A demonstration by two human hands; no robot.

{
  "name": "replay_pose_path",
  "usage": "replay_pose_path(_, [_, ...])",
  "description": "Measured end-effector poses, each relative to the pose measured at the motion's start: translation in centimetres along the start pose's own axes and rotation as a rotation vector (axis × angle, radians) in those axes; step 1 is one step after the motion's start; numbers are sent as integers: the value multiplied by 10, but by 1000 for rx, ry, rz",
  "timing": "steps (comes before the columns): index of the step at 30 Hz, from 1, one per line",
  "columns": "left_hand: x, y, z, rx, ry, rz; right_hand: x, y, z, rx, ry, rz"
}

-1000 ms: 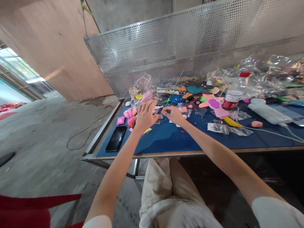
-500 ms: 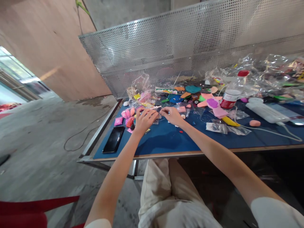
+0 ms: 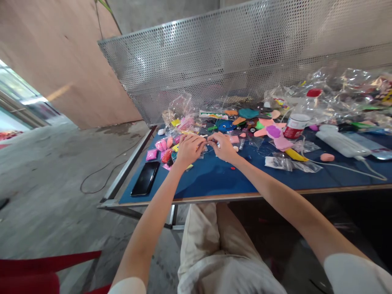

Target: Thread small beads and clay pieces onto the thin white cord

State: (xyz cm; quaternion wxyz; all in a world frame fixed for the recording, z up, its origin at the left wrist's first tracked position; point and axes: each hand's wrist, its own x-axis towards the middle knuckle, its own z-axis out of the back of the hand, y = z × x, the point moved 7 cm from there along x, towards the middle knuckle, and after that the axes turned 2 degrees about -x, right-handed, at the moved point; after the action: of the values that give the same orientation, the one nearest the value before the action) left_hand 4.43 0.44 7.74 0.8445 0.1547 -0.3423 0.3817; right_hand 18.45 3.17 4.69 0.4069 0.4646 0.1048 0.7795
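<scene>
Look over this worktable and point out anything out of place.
A tiny red piece looks stray: it lies by itself on the blue tabletop, nearer the front edge than the right hand. No spill is evident.

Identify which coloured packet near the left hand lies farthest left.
The squarish pink packet just beyond the black phone; the other packets lie nearer the left hand.

The tabletop (image 3: 220, 183) is blue, the phone (image 3: 145, 179) black.

phone (image 3: 145, 178) left on table (image 3: 222, 183) | bottle (image 3: 294, 131) right | hands (image 3: 189, 150) between | panel (image 3: 196, 65) behind
</scene>
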Motion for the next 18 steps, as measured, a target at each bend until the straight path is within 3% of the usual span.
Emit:
replay_pose_path(3, [-4, -2, 10, -17, -108, 21, 0, -6, -4, 24, 10, -54])
replay_pose_path(5, [-9, 2, 21, -42, -242, 107, 1, -12, -7, 53, 21, -95])
replay_pose_path(7, [-12, 11, 24, -125, -278, 217, 2, -16, -7, 62, 18, -107])
replay_pose_path(13, [3, 22, -6, -355, 146, 308, 2, -13, -4, -14, 24, -90])
replay_pose_path(18, [5, 22, -11, -507, 157, 400, -1, -4, 0, -37, -24, -34])
